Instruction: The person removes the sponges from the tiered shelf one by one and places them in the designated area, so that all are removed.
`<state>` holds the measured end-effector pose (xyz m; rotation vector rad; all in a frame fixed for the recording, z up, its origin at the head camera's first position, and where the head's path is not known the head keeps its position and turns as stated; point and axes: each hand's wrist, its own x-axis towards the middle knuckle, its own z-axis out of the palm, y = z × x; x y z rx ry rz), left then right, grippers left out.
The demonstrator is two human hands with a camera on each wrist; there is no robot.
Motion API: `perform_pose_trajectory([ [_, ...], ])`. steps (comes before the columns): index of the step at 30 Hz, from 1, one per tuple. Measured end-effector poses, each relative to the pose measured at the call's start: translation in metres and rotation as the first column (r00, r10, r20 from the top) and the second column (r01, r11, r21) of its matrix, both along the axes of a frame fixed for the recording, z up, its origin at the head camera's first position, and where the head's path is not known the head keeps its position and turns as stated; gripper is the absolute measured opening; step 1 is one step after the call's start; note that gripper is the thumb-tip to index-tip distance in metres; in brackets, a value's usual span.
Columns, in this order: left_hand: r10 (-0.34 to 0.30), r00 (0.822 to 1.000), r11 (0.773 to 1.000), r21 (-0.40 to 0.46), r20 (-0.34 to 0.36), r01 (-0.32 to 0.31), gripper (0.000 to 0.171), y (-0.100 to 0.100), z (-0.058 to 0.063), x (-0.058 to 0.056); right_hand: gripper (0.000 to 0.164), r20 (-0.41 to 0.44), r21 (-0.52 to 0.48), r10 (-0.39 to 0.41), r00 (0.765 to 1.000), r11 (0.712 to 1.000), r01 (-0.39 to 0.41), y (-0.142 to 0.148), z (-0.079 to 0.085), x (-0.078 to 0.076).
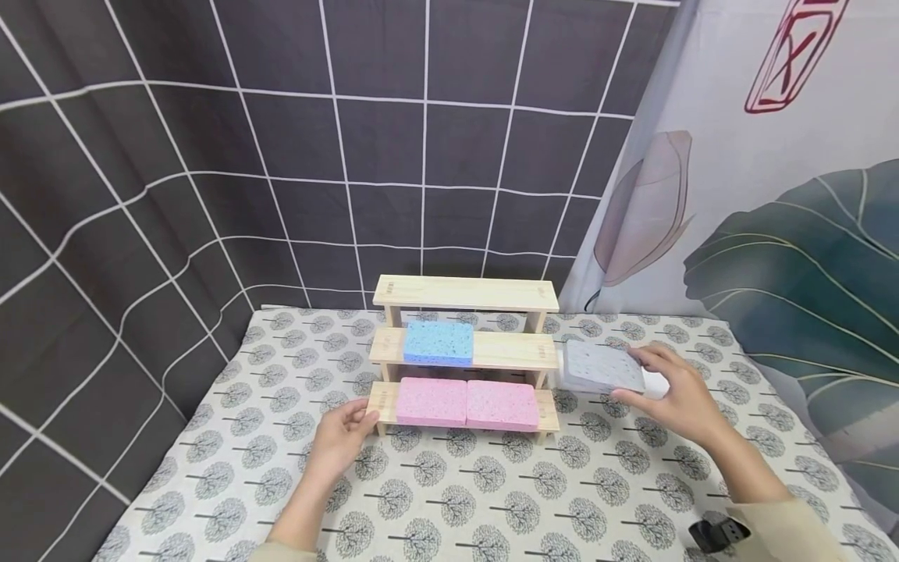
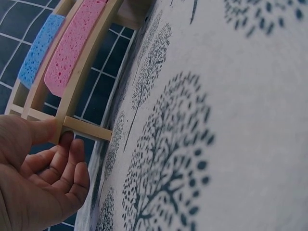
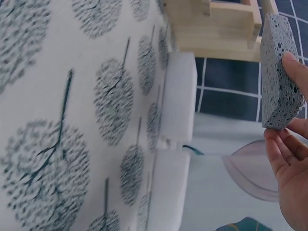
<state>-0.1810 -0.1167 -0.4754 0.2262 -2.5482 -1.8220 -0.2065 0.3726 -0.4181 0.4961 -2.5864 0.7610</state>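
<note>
A three-step wooden shelf stands on the cloth. My left hand pinches the left end of its lowest step between thumb and fingers. On that step two pink sponges lie side by side. A blue sponge rests on the middle step, toward its left. To the right of the shelf, my right hand holds a grey sponge by its right end, thumb on one side and fingers on the other. In the right wrist view this grey sponge is raised off the table.
Two white blocks lie on the cloth right of the shelf, mostly hidden under the grey sponge in the head view. A tree-patterned cloth covers the table. Behind hang a dark grid curtain and a leaf-printed curtain.
</note>
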Motion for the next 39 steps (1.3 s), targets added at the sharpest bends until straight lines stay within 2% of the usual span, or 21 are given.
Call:
perform_pose_trajectory([
  [7,0.004,1.0,1.0,-0.013,-0.002,-0.004,0.04,0.0,-0.001,0.0,0.075,0.064,0.038,-0.038,0.997,0.999,0.035,0.009,-0.009,0.005],
  [15,-0.007,1.0,1.0,0.0,-0.008,0.007,0.04,0.0,0.0,0.0,0.075,0.076,0.051,-0.007,0.997,0.999,0.003,0.014,-0.03,0.004],
  [19,-0.007,1.0,1.0,0.001,-0.007,0.007,0.04,0.0,0.001,0.0,0.077,0.112,0.059,-0.006,0.994,0.998,0.0,0.015,-0.038,0.003],
  [27,-0.001,1.0,1.0,-0.013,-0.003,0.001,0.039,0.0,0.002,0.0,0.079,0.187,0.087,0.01,0.982,0.996,-0.027,0.013,-0.045,0.004],
  [39,0.006,1.0,1.0,-0.018,0.0,-0.006,0.04,0.0,0.001,0.001,0.084,0.226,0.177,0.024,0.974,0.982,-0.065,0.017,-0.053,0.002],
])
